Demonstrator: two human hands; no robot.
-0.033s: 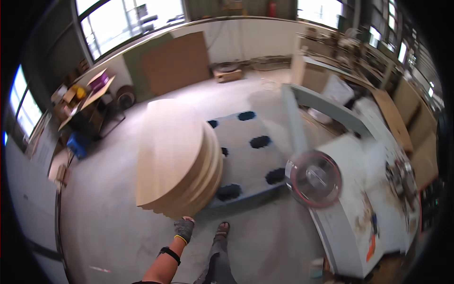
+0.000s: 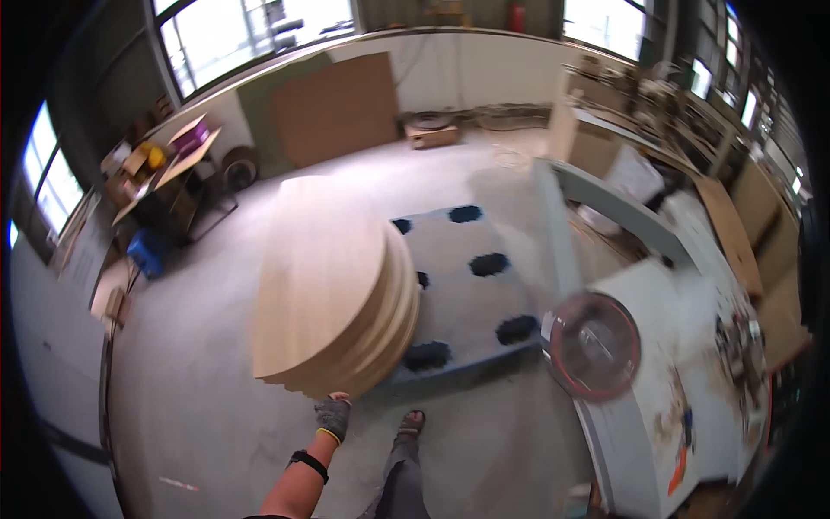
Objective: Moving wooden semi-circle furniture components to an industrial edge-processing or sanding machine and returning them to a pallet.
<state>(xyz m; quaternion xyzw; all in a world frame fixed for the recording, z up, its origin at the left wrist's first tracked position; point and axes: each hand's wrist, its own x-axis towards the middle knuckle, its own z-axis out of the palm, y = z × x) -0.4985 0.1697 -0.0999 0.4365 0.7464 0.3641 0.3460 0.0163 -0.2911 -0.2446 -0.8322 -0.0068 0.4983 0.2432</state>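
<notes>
My left hand (image 2: 333,415), in a grey fingerless glove with a yellow cuff, is at the near edge of a stack of wooden boards (image 2: 320,277). The boards have curved right edges and sit unevenly on one another. Only fingertips show past the glove, and whether they touch the stack I cannot tell. A black strap (image 2: 309,465) circles my left forearm. Beside the stack, and partly hidden by it, lies a blue-grey pallet (image 2: 450,298) with dark holes. My right hand is out of view.
A pale machine table (image 2: 640,432) with a round transparent red-rimmed guard (image 2: 595,346) and an orange-handled tool (image 2: 680,467) stands at right. A cluttered desk (image 2: 164,182) is at far left. A brown sheet (image 2: 337,108) leans on the back wall.
The whole view has shifted slightly, so the machine and back wall appear further right. My left hand stays beside the stack, a little nearer its edge in the picture.
</notes>
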